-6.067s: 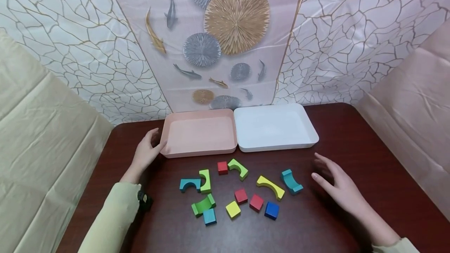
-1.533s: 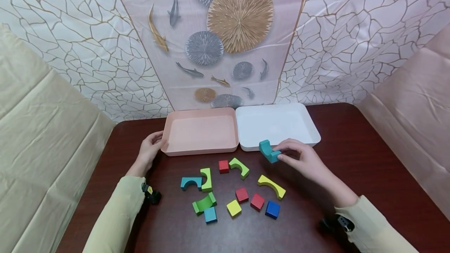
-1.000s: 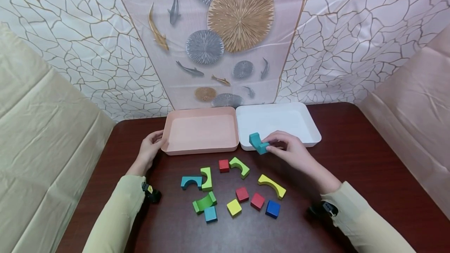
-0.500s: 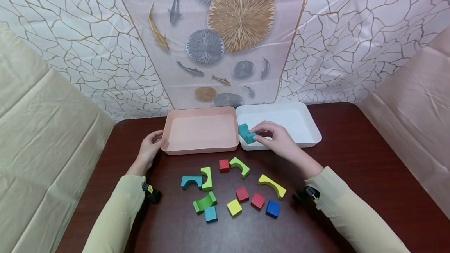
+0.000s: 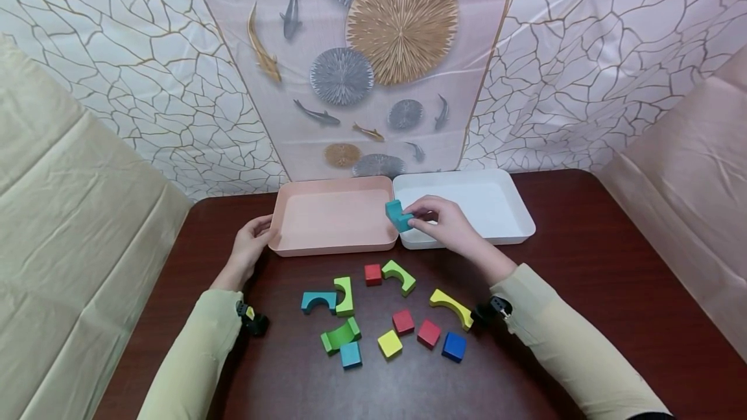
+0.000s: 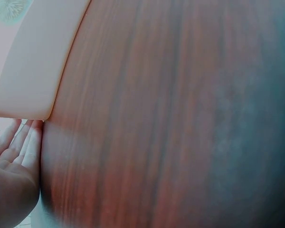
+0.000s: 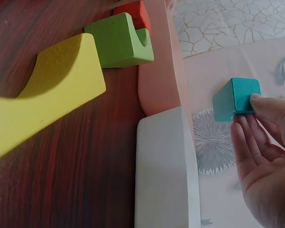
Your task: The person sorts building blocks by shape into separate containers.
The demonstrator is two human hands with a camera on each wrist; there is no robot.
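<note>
In the head view my right hand [image 5: 446, 222] pinches a teal arch block [image 5: 399, 216] between thumb and fingers. It holds the block in the air over the place where the pink tray [image 5: 332, 252] meets the white tray [image 5: 467, 243]. The right wrist view shows the thumb on one face of the teal arch block [image 7: 247, 95] and fingertips beneath it. My left hand [image 5: 248, 253] grips the left end of the pink tray, its thumb at the rim. In the left wrist view the fingers [image 6: 31, 142] lie against that tray's outer end.
Several blocks lie in front of the trays: a yellow arch [image 5: 451, 307], lime arches [image 5: 399, 277], a green arch [image 5: 341, 336], another teal arch [image 5: 318, 301], red cubes [image 5: 428, 334], a yellow cube [image 5: 390, 345], a light blue cube [image 5: 351, 355] and a blue cube [image 5: 454, 347].
My right hand has picked up the teal arch block from the right side of the table and carried it left over the white tray. My left hand has closed onto the pink tray's edge.
</note>
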